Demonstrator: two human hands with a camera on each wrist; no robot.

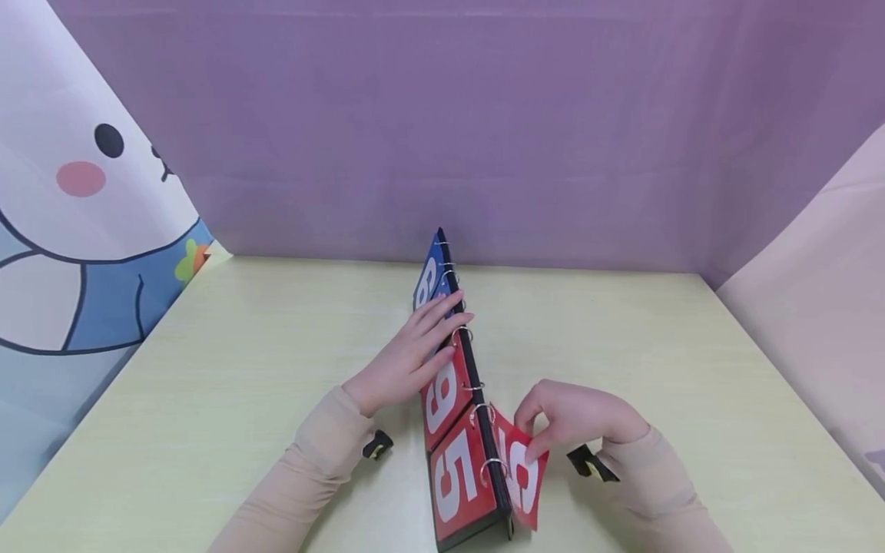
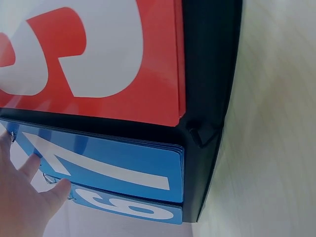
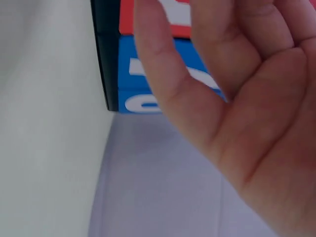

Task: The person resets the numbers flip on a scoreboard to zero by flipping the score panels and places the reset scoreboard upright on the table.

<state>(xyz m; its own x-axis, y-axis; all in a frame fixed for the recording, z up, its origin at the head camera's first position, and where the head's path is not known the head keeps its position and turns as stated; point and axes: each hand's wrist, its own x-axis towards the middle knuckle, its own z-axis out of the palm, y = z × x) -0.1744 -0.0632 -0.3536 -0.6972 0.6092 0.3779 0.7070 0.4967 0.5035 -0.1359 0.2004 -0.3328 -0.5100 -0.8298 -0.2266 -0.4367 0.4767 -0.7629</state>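
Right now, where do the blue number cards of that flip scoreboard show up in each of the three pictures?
Head view: the blue number cards sit at the board's far end, just beyond the left hand.
Left wrist view: lower middle, below the red card.
Right wrist view: upper middle, partly behind the right hand.
Shared landmark: the black frame.

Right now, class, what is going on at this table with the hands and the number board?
A person is working a flip scoreboard that stands on a pale table. The left hand rests with straight fingers on the board's left face, near the rings along the top edge. The right hand pinches a red number card hanging over the right side. The left face shows a red 5 and 9, with blue cards at the far end.
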